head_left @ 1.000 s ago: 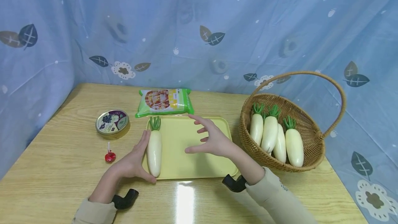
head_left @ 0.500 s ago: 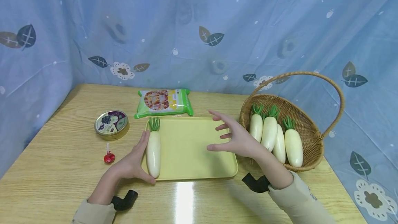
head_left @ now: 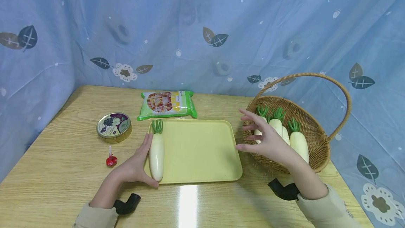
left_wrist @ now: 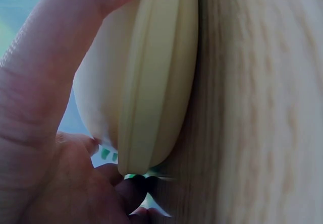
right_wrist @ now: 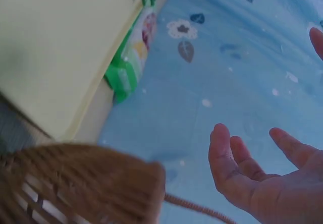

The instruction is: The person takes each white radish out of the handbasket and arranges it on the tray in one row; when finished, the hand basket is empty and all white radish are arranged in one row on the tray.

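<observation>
My left hand [head_left: 134,166] holds the left end of a pale yellow tray [head_left: 202,150], thumb at the front corner and fingers along the left rim. In the left wrist view the thumb [left_wrist: 55,47] crosses close to the tray's edge [left_wrist: 156,82]. A white radish [head_left: 156,156] with green stalks lies lengthwise in the tray, right beside that hand. My right hand [head_left: 269,138], holding nothing, hovers before the wicker basket [head_left: 317,143] with fingers spread; it partly hides several more white radishes [head_left: 298,145]. The right wrist view shows its loosely bent fingers [right_wrist: 227,173].
Behind the tray lies a green food packet [head_left: 167,105]. A round tin [head_left: 114,126] and a red lollipop [head_left: 111,160] are on the left of the wooden table [head_left: 63,171]. The basket's tall handle [head_left: 316,75] arches over it. A blue curtain [head_left: 177,20] hangs behind.
My right hand has moved rightward from above the tray to the front of the basket, fingers still spread. The left hand, tray and radish in it have stayed put.
</observation>
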A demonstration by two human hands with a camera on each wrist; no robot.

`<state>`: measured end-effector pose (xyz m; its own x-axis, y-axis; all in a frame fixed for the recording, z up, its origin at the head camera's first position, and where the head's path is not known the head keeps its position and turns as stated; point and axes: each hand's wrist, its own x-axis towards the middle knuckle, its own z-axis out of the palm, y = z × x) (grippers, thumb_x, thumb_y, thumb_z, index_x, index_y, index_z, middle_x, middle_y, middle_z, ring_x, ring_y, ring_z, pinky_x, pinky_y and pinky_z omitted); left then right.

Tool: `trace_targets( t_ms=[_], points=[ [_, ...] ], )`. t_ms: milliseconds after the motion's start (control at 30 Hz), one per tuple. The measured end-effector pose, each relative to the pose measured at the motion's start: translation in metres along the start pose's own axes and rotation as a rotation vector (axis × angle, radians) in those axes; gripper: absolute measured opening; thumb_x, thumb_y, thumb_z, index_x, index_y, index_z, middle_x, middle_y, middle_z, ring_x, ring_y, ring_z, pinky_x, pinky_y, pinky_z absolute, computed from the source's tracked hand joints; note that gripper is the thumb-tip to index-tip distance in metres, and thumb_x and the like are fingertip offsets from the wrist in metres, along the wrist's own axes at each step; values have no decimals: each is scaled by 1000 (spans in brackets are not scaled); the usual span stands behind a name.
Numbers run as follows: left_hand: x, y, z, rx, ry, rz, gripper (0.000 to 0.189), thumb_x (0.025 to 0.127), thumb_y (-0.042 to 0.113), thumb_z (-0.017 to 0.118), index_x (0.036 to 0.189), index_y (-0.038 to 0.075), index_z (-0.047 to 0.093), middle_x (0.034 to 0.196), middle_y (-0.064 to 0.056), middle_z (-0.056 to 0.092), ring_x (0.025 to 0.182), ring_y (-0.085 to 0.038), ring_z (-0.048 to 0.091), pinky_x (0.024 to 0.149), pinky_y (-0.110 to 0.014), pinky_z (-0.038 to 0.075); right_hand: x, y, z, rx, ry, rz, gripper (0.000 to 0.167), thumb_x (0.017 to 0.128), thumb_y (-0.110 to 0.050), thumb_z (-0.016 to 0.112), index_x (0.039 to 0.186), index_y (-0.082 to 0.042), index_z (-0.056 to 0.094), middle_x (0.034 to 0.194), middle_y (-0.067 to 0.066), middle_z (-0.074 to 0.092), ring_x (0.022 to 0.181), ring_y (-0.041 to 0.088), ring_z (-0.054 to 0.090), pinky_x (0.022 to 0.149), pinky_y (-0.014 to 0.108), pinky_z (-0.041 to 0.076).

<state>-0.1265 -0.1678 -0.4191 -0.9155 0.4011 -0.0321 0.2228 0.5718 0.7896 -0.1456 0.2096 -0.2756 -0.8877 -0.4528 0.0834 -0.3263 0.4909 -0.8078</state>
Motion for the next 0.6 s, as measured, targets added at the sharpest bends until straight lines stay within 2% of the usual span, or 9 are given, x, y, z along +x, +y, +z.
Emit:
trace_targets(
  t_ms=[133, 233, 433, 567, 600],
  points=[
    [0, 1, 0, -2, -2, -6, 150, 42, 43, 89, 143, 2, -14, 147, -26, -16, 132, -47, -5, 102, -62, 5, -6, 3, -9, 3, 22, -10, 85, 76, -11, 74, 144, -25, 26, 131, 12, 37, 111, 34, 46, 83, 43, 49],
    [0, 1, 1, 0, -1, -8, 150, 42, 43, 89, 143, 2, -14, 147, -26, -16, 132, -47, -5, 103, -62, 6, -9, 3, -15, -9, 39, -17, 85, 76, -8, 74, 145, -23, 25, 131, 12, 37, 110, 35, 47, 81, 39, 50],
    [-1, 0, 1, -1, -2, -5, 150, 42, 43, 89, 143, 1, -14, 147, -26, -16, 132, -47, -5, 103, -62, 6, -16, 5, -23, -21, 67, -4, 84, 78, -7, 72, 145, -23, 24, 131, 10, 38, 106, 17, 49, 79, 27, 51],
    [0, 0, 0, -2, -2, -2, 151, 41, 43, 89, 143, 2, -14, 147, -26, -16, 132, -48, -5, 102, -62, 6, -21, 13, -27, -40, 79, 6, 84, 78, -7, 71, 145, -24, 23, 132, 10, 38, 105, 11, 49, 80, 28, 51],
    [0, -1, 0, -2, -2, -2, 151, 41, 43, 89, 143, 2, -15, 147, -25, -16, 132, -48, -5, 103, -62, 6, -22, 15, -28, -48, 79, 10, 85, 78, -7, 71, 145, -24, 23, 132, 10, 37, 106, 13, 49, 80, 28, 51]
  ],
)
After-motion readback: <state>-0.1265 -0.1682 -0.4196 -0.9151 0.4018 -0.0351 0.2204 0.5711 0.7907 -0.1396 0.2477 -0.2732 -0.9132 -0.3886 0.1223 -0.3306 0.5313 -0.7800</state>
